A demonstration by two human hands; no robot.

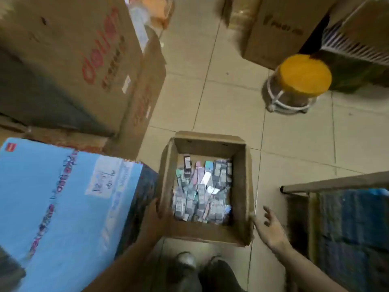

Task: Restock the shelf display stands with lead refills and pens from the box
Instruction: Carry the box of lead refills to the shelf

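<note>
While the open cardboard box (207, 231) sits on the tiled floor (294, 144) just ahead of the person's shoes (202, 268), the left hand (154, 218) lies against its left wall, thumb over the rim; whether the fingers grip is hidden. The right hand (270, 227) is just beside the box's right wall, fingers spread and loose, holding nothing. Inside lie small packs of lead refills and pens (202, 192). A blue carton (63, 207) stands at left, a yellow-seated stool (301, 81) beyond.
</note>
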